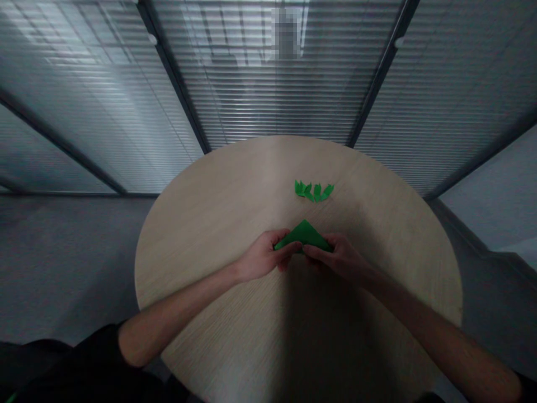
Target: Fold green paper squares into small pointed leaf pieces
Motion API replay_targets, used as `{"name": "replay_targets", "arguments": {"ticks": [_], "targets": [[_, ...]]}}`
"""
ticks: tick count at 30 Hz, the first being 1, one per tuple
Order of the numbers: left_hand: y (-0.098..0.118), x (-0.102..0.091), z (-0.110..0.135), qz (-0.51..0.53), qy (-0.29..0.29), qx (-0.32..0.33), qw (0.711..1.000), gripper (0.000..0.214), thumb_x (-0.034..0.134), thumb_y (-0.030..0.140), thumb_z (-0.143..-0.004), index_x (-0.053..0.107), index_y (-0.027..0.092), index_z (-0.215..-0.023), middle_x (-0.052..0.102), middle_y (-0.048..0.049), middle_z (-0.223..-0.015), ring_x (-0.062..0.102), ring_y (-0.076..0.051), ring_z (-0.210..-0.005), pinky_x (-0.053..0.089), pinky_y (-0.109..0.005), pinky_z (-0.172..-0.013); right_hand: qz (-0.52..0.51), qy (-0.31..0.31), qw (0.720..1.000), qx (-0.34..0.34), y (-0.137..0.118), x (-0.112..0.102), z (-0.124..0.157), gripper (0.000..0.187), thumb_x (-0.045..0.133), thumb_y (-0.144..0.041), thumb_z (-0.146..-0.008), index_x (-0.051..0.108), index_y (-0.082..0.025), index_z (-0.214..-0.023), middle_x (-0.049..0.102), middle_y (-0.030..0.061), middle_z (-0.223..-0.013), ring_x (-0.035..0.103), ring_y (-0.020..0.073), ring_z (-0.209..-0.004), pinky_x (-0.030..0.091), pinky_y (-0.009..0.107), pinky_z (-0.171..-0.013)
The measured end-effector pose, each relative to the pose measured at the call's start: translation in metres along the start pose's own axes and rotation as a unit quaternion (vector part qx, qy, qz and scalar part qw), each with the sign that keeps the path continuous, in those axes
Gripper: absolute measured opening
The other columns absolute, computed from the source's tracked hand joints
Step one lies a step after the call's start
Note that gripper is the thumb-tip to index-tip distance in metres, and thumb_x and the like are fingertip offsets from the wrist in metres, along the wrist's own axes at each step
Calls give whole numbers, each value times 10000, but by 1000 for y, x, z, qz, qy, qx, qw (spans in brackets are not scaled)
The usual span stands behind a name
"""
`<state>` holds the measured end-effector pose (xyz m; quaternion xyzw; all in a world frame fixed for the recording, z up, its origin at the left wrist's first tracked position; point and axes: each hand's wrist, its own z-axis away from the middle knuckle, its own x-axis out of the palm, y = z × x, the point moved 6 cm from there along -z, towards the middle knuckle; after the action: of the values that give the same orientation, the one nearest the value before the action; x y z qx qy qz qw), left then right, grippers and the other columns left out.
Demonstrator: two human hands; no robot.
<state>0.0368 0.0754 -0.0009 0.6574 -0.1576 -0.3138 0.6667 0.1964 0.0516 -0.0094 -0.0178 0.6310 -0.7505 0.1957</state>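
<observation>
A green sheet of paper, folded into a triangle with its point away from me, is held between both hands above the table. My left hand grips its left corner, the thumb lying along the near edge. On the other side, my right hand pinches the right corner, its thumb also at the near edge. The two thumbs almost meet at the middle. Fingers under the paper are partly hidden. Beyond it, several small folded green paper pieces lie in a row.
The round wooden table fills the middle of the view. Behind it stands a glass partition with blinds and dark frame posts. Grey floor shows at the left. My own shadow falls across the near part of the tabletop.
</observation>
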Motion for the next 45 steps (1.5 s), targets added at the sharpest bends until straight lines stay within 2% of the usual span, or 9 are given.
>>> {"name": "replay_targets", "arguments": {"ticks": [11, 17, 23, 36, 45], "targets": [[-1, 4, 1, 36, -37, -18, 998, 411, 695, 553, -891, 599, 155, -852, 585, 29, -636, 542, -94, -516, 402, -201, -483, -2, 8, 1000, -12, 2, -1, -1, 368, 744, -516, -778, 670, -166, -687, 594, -3, -589, 514, 108, -512, 371, 233, -491], [-4, 5, 1, 42, -43, -25, 998, 389, 717, 517, -876, 625, 141, -909, 582, 32, -636, 541, -87, -513, 424, -193, -489, 21, 12, 999, -21, 1, -1, -1, 355, 723, -500, -794, 671, -171, -670, 606, 0, -577, 522, 108, -505, 372, 223, -477], [-8, 2, 1, 25, -33, -41, 998, 315, 693, 449, -891, 620, 143, -871, 596, 24, -615, 564, -98, -510, 440, -200, -488, 6, 9, 999, -30, 0, -1, -1, 352, 730, -494, -797, 661, -173, -668, 598, -4, -569, 521, 110, -497, 387, 231, -480], [-15, -10, -6, 65, -4, -33, 997, 333, 723, 449, -872, 617, 133, -867, 606, 37, -577, 581, -90, -470, 484, -195, -477, 27, 88, 996, -1, 10, -19, -4, 376, 746, -520, -770, 671, -173, -646, 626, 11, -561, 533, 112, -471, 381, 226, -441], [-23, -29, -13, 124, 74, -45, 989, 195, 688, 313, -875, 612, 140, -831, 617, 32, -522, 563, -86, -411, 491, -186, -441, 28, 137, 990, 0, 11, -31, -5, 363, 734, -503, -778, 646, -192, -613, 616, 9, -539, 540, 122, -465, 410, 243, -456]]}}
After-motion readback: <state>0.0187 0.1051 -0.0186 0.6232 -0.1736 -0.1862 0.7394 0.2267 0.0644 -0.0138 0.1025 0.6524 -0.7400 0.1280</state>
